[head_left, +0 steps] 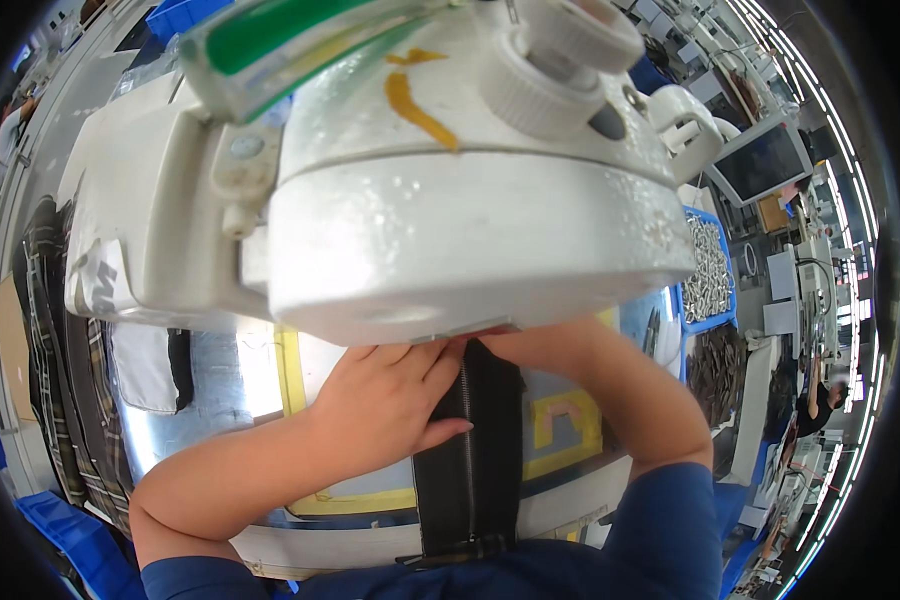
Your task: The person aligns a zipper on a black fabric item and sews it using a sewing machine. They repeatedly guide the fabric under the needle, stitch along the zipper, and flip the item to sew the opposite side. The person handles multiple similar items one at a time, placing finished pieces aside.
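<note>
A black fabric strip with a zipper runs from the table's near edge up beneath the white head of a sewing machine. My left hand lies on the strip's left side, fingers stretched forward and thumb spread across toward the zipper. Its fingertips reach the lower edge of the machine head. From the other side comes my right hand, close to the left fingertips at the top of the visible strip. The machine head covers most of its fingers, so their grip is hidden. Needle and presser foot are out of sight.
Yellow tape marks the work surface. To the right stand a blue tray of small metal parts and a pile of dark pieces. Plaid fabric hangs at left, beside a white piece with a black edge.
</note>
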Motion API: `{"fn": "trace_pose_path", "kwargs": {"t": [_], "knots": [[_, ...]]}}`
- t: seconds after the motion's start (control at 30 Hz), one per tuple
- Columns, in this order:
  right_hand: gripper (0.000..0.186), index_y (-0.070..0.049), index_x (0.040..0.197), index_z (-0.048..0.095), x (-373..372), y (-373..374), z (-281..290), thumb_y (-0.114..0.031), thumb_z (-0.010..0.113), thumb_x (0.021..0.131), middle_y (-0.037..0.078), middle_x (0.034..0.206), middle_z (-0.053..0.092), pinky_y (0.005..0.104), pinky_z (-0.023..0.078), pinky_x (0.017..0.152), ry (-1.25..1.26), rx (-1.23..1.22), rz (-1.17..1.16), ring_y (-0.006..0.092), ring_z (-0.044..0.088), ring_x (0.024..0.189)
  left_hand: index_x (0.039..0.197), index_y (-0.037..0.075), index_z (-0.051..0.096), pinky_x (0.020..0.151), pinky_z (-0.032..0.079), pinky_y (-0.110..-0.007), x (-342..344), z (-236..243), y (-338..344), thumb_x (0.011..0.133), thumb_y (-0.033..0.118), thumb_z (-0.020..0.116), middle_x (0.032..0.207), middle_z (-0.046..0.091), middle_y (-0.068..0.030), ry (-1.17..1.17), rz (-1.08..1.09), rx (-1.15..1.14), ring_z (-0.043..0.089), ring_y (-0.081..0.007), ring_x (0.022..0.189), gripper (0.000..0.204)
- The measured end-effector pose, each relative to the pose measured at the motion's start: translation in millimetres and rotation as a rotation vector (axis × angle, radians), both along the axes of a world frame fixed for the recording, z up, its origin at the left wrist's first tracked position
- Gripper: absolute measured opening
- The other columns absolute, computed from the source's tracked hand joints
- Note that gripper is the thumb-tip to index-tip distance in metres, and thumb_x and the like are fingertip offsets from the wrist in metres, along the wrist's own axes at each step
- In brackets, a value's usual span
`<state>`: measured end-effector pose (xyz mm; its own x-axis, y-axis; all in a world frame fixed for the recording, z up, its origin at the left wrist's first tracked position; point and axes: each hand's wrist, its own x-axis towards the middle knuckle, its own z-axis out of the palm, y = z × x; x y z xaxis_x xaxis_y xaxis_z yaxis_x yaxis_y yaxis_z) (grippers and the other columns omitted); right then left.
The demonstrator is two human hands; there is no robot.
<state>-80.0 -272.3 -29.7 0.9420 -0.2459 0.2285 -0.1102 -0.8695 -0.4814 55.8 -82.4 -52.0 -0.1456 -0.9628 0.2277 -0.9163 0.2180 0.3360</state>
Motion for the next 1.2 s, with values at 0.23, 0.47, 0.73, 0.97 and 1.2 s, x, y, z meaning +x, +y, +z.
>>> {"fn": "trace_pose_path", "kwargs": {"t": [0.23,0.47,0.73,0.97,1.2], "knots": [[0.023,-0.006,0.111,0.074,-38.4,19.9,-7.1,-0.004,0.065,0.09,0.012,0.112,0.074,0.0452,0.059,0.088,0.026,-0.204,0.013,0.0359,0.072,0.1,0.133,0.0,0.07,0.117,0.038,-0.052,1.0,1.7,-0.3,0.085,0.058,0.079,0.143,0.064,-0.015,0.081,0.0,0.075,0.055,-0.0325,0.135,0.075],[0.029,-0.002,0.115,0.074,-46.5,23.0,-12.3,-0.006,0.069,0.086,0.009,0.113,0.071,0.0433,0.056,0.091,0.022,-0.246,0.046,0.0297,0.071,0.099,0.134,0.0,0.069,0.115,0.041,-0.05,0.0,0.8,0.0,0.082,0.057,0.083,0.142,0.064,-0.0152,0.102,0.03,0.102,0.057,-0.0326,0.134,0.078],[0.027,0.0,0.114,0.072,-41.6,20.7,-12.1,-0.009,0.069,0.088,0.01,0.111,0.07,0.0414,0.054,0.089,0.011,-0.273,0.036,0.0281,0.068,0.097,0.137,0.001,0.068,0.115,0.04,-0.05,0.0,0.7,-0.2,0.081,0.051,0.086,0.139,0.066,-0.014,0.141,0.051,0.064,0.057,-0.0326,0.135,0.077],[0.031,0.001,0.116,0.07,-40.9,22.0,-8.2,-0.01,0.065,0.087,0.011,0.11,0.07,0.0426,0.053,0.091,0.06,-0.262,0.038,0.0286,0.068,0.097,0.137,0.001,0.069,0.108,0.045,-0.047,7.0,2.9,-2.5,0.08,0.048,0.086,0.141,0.067,-0.0158,0.255,0.043,0.109,0.064,-0.0332,0.127,0.076],[0.034,0.001,0.117,0.071,-39.0,23.6,-8.9,-0.008,0.066,0.085,0.011,0.111,0.071,0.0423,0.053,0.093,0.088,-0.212,0.023,0.0289,0.069,0.099,0.137,0.0,0.069,0.102,0.048,-0.044,10.1,4.1,-1.8,0.081,0.049,0.086,0.144,0.066,-0.0181,0.251,0.038,0.082,0.068,-0.0337,0.12,0.076]]}}
